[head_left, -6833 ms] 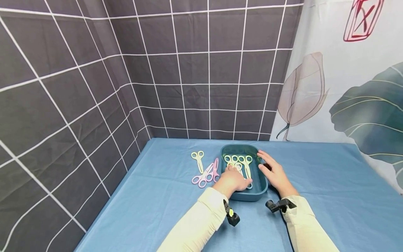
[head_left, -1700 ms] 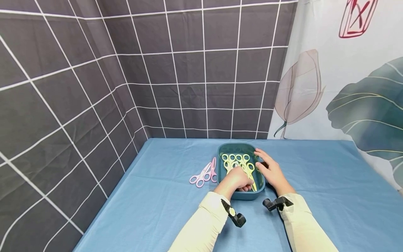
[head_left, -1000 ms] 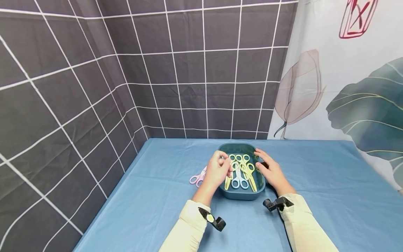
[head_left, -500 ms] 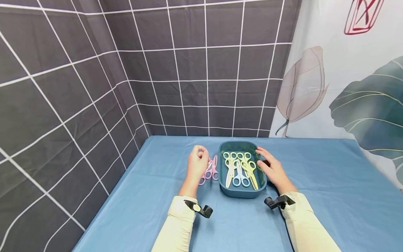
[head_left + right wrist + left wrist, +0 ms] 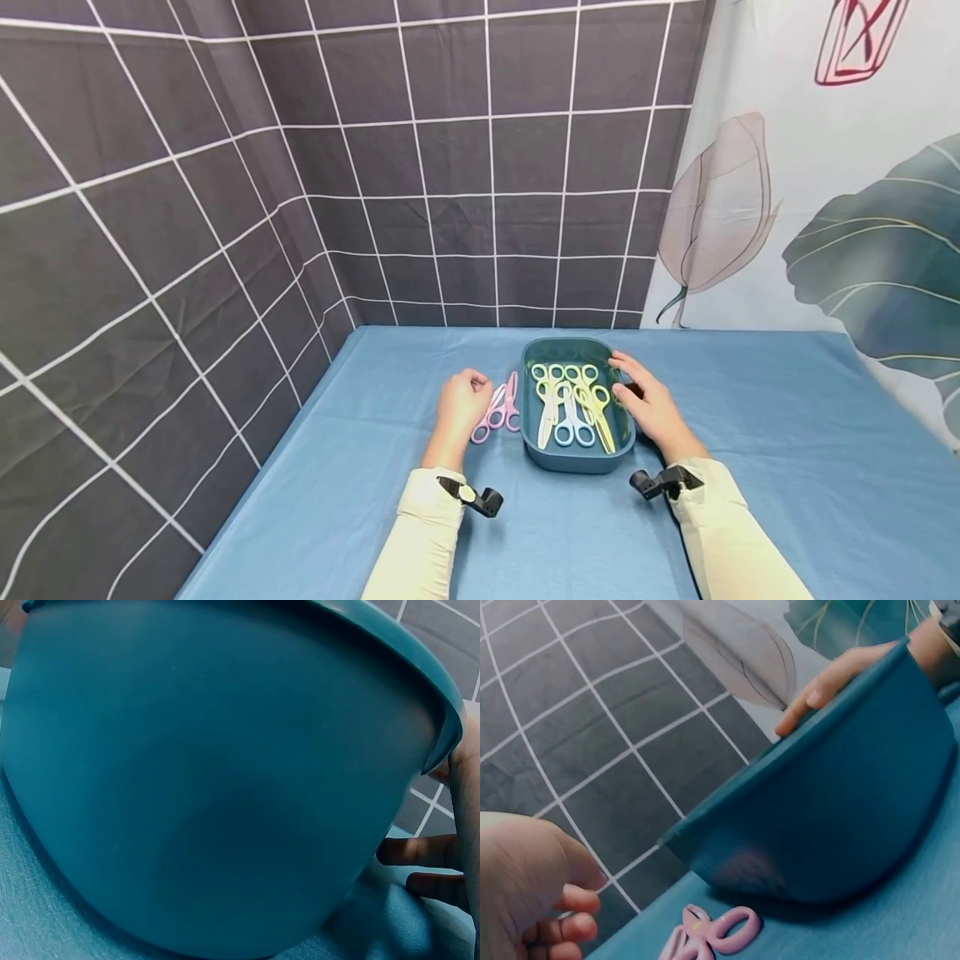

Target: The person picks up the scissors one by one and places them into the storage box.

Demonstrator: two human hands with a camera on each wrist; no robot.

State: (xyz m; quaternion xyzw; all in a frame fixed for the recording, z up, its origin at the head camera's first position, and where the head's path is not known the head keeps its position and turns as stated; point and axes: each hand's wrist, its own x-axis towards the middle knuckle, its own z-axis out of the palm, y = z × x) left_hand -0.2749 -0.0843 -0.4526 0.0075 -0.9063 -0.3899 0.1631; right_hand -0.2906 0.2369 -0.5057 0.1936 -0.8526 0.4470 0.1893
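In the head view, my left hand [image 5: 461, 407] hovers low over the cloth left of the bin, beside two pairs of pink scissors [image 5: 511, 402]. Its fingers curl loosely, and nothing shows between them in the left wrist view, where a pink handle [image 5: 739, 930] lies just beyond. A dark teal bin [image 5: 576, 463] holds several pairs of yellow scissors [image 5: 600, 414] and one pair with light blue handles [image 5: 573, 430]. My right hand [image 5: 656, 408] rests on the bin's right rim with fingers extended. The left hand partly covers one pink pair.
Light blue cloth [image 5: 337, 500] covers the table. Dark grid-patterned fabric [image 5: 450, 167] hangs behind and at the left, with a leaf-print curtain [image 5: 810, 250] at the right. A black camera mount sits on each wrist.
The yellow scissors that lay on the cloth earliest are gone from there, and more scissors fill the bin. My left hand has left the bin and moved left to the pink scissors; the right stays.
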